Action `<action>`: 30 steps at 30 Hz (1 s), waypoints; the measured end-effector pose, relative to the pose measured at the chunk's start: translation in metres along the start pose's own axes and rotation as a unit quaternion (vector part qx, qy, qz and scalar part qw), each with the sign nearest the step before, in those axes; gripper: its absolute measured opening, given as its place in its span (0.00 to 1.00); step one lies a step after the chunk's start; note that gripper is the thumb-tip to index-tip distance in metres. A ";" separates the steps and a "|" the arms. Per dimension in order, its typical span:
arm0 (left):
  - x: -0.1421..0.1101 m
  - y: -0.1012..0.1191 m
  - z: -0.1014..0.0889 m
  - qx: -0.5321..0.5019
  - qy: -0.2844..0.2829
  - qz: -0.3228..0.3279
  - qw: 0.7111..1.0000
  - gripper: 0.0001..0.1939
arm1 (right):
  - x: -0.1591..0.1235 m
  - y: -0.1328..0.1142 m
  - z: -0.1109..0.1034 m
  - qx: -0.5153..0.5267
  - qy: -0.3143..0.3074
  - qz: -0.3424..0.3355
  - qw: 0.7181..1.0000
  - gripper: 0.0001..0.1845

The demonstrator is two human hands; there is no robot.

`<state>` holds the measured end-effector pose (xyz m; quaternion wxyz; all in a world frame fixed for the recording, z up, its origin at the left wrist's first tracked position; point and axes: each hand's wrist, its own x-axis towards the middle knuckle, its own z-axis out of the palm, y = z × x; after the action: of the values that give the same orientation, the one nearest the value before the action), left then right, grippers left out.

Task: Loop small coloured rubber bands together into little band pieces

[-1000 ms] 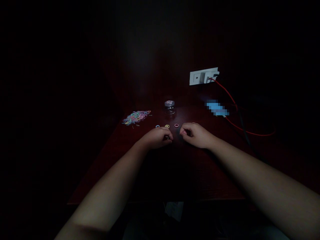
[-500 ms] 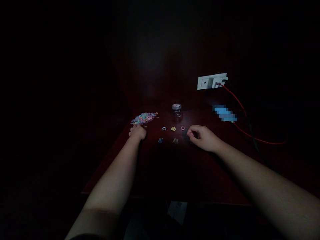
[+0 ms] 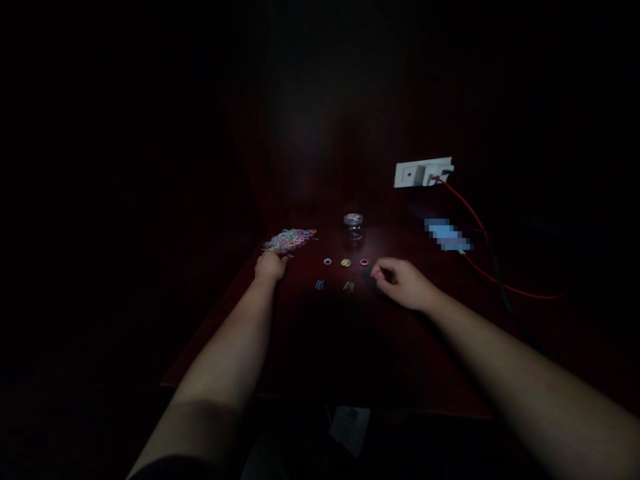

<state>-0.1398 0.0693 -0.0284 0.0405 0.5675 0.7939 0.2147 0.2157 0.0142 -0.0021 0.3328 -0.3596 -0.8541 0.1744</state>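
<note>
My left hand [image 3: 271, 265] lies at the near edge of a pile of multicoloured small rubber bands [image 3: 290, 239], its fingers apart and touching the bands. My right hand [image 3: 403, 283] rests on the table with its fingers curled in; whatever they may hold is hidden. Just left of it is a pink ring-shaped band [image 3: 365, 263]. In the same row lie yellow bands [image 3: 345, 263] and a blue ring-shaped band [image 3: 327, 262]. Nearer to me are a few narrow blue pieces [image 3: 319, 285] and several pale yellowish ones [image 3: 349, 287].
A clear lidded jar [image 3: 353, 227] stands behind the rows on the dark red table [image 3: 300, 360]. To the right lies a blurred-out blue device [image 3: 447, 235] on a red cable [image 3: 485, 272], which runs from a white wall socket [image 3: 410, 174]. A dark cord [image 3: 501, 287] hangs beside it.
My left hand's fingers have loosened and reach out at the pile's edge. My right hand stays curled in nearly the same place. The view has tilted up slightly.
</note>
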 end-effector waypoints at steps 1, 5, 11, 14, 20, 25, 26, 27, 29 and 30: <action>0.002 0.000 0.001 -0.001 0.001 -0.003 1.000 0.15 | 0.000 0.000 0.000 0.001 -0.002 0.002 1.000 0.03; 0.005 0.000 0.003 -0.002 0.009 -0.013 1.000 0.14 | 0.000 0.000 0.000 -0.001 0.005 0.000 1.000 0.03; 0.001 0.006 0.003 0.006 0.018 -0.005 1.000 0.12 | 0.000 0.000 -0.001 -0.001 0.003 -0.005 1.000 0.03; -0.001 0.010 0.003 0.006 0.019 -0.003 1.000 0.12 | 0.000 -0.001 -0.001 -0.003 0.008 -0.010 1.000 0.04; -0.007 0.026 -0.005 -0.023 0.057 0.020 0.998 0.18 | 0.000 0.000 -0.002 0.003 0.016 -0.011 1.000 0.05; -0.041 0.072 -0.011 -0.077 0.052 0.151 0.984 0.12 | 0.000 -0.001 0.001 0.028 0.018 -0.002 0.999 0.05; -0.053 0.084 -0.011 -0.118 0.045 0.222 0.967 0.11 | 0.001 -0.003 0.002 0.042 0.015 0.003 0.999 0.05; -0.065 0.096 -0.010 -0.152 0.026 0.287 0.945 0.11 | 0.001 -0.004 0.003 0.063 0.014 0.007 0.998 0.05; -0.088 0.116 -0.009 -0.194 -0.030 0.373 0.907 0.10 | 0.001 -0.008 0.005 0.123 0.017 0.015 0.992 0.08; -0.099 0.124 -0.009 -0.205 -0.053 0.398 0.893 0.09 | 0.002 -0.010 0.006 0.162 0.017 0.029 0.986 0.10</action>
<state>0.0016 0.0088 0.0098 0.1088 0.8254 0.4369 0.3405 0.2055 0.0084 -0.0005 0.3960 -0.3283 -0.7979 0.3144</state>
